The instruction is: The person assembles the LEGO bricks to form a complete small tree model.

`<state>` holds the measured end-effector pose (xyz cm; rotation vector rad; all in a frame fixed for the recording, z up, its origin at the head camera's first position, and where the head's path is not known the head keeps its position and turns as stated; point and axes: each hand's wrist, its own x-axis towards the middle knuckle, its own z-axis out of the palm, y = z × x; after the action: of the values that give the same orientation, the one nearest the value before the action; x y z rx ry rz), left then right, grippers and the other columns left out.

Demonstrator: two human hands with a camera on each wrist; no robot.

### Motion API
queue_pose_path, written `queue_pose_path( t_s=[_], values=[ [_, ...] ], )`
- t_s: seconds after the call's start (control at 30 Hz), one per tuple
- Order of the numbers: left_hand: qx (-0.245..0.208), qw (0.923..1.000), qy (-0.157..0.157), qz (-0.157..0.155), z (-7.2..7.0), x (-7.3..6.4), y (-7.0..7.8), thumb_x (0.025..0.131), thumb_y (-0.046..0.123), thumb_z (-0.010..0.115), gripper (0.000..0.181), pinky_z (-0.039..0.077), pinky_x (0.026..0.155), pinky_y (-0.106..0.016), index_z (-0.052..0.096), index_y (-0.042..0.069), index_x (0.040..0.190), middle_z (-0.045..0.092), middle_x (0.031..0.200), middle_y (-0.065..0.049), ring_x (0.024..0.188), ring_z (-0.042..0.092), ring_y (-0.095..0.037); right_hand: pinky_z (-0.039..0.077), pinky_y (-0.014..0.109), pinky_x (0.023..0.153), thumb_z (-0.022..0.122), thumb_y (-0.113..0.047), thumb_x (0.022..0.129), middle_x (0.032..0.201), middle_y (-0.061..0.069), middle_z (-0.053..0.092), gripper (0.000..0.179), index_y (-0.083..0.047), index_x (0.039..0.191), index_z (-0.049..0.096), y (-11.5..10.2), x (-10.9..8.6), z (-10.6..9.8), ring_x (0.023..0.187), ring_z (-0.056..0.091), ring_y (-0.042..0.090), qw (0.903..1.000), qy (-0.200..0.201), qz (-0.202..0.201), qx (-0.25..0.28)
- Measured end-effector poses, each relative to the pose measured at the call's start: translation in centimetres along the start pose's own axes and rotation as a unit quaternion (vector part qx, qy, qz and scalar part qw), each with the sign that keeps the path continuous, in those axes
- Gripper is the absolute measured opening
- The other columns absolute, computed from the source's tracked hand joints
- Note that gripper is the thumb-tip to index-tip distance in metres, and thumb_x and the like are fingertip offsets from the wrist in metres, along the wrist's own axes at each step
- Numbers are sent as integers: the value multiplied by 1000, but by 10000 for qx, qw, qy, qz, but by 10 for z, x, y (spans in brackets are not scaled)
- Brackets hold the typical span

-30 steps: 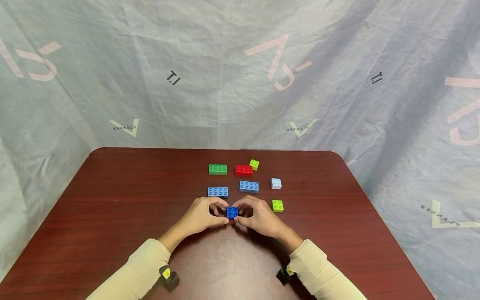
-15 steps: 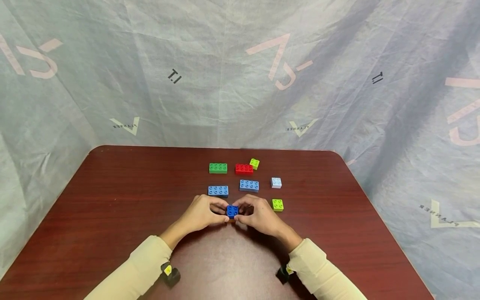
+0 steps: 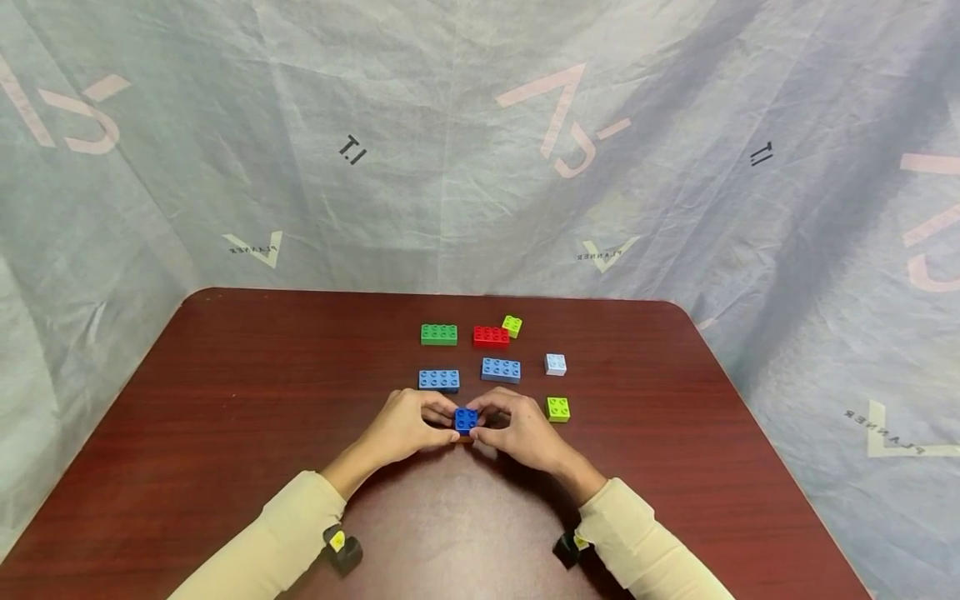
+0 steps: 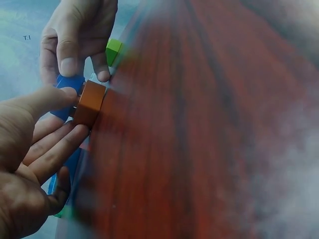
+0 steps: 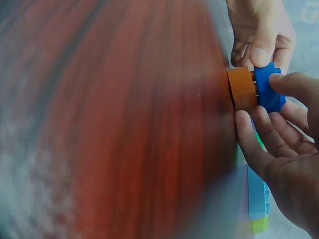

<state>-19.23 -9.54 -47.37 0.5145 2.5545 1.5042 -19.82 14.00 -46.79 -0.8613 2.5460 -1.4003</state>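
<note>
A dark blue square toy brick sits over an orange brick; studs of the orange one show in a narrow gap between them in both wrist views. From the left, my left hand pinches the blue brick, its thumb on the near side and fingers behind. My right hand grips the same brick from the right in a mirrored way. In the right wrist view, a fingertip of the right hand touches or nearly touches the orange brick. The orange brick appears to rest on the table, mostly hidden from above.
Beyond the hands on the brown table lie two light blue bricks, a green brick, a red brick touching a lime brick, and a pale blue brick. Another lime brick lies right of the right hand.
The head view shifts slightly. Both hands stay on the dark blue brick, with no clear movement relative to the table.
</note>
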Motion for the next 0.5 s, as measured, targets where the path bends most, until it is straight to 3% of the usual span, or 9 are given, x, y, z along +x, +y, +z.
queue_pose_path(
  t_s=[0.5],
  values=[
    [214,9998,13,26,3,1,-3,78,22,92,27,61,80,-26,79,15,100,81,94,1,86,77,-9,60,29,81,83,-9,86,104,1,72,28,-13,113,75,-2,1,1,91,72,17,9999,-52,-21,-160]
  ],
)
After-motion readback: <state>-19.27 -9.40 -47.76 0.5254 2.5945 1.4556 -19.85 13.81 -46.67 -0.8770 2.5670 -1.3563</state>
